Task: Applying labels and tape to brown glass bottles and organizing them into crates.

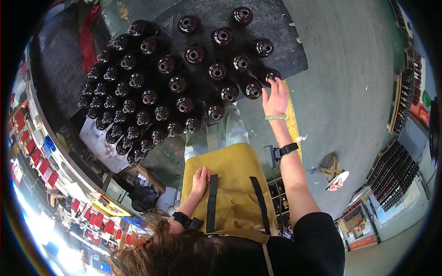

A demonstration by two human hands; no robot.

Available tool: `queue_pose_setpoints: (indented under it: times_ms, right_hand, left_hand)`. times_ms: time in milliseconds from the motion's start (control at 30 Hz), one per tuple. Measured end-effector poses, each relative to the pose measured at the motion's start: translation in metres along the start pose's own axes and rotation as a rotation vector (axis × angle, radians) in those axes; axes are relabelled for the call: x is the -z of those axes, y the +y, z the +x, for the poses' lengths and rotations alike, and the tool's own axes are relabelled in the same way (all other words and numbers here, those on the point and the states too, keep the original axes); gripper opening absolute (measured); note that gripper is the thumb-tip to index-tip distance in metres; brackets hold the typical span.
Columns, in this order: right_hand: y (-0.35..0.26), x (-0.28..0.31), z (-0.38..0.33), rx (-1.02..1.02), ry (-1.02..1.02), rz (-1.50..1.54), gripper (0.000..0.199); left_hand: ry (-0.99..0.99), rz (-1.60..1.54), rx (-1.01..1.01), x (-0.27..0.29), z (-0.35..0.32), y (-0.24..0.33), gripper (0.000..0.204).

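Observation:
My right hand reaches forward to the near right corner of a dark tabletop. Its fingers and thumb are around the top of a dark brown glass bottle, partly covering it. Just left of it stands another brown bottle, upright and apart from my fingers. Against the mustard-yellow apron on my lap rests my left hand, its fingers loosely bent and nothing visible in them. A green bangle circles my right wrist, and a black strap with a small device sits on that forearm.
Many brown bottles stand closely packed across the left of the dark tabletop. Red cloth lies at the far left. On the right floor are a small stool with a plate, and racks of dark bottles.

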State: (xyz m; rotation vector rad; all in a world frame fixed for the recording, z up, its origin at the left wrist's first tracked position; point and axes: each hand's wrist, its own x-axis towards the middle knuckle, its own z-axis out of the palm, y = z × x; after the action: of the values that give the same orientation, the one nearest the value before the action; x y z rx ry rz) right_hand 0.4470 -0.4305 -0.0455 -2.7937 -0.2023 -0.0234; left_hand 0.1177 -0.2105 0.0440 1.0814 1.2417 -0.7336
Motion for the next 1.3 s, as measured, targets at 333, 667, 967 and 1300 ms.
queue_pose_setpoints:
  times_ms: [333, 667, 967, 1300]
  right_hand:
    - [-0.008, 0.001, 0.037, 0.026, -0.127, -0.130, 0.039]
    - [-0.023, -0.008, 0.103, 0.262, -0.057, 0.026, 0.046]
    - [-0.061, -0.020, 0.069, 0.505, -0.212, 0.094, 0.027]
    - [-0.124, -0.042, 0.060, 0.655, -0.459, 0.188, 0.026]
  left_hand:
    - [0.000, -0.100, 0.029, -0.017, 0.004, 0.002, 0.034]
    - [0.011, -0.126, 0.031, -0.034, 0.008, 0.005, 0.034]
    - [-0.013, -0.134, 0.032, -0.040, 0.014, -0.007, 0.033]
    - [0.018, -0.202, 0.035, -0.047, 0.012, -0.001, 0.034]
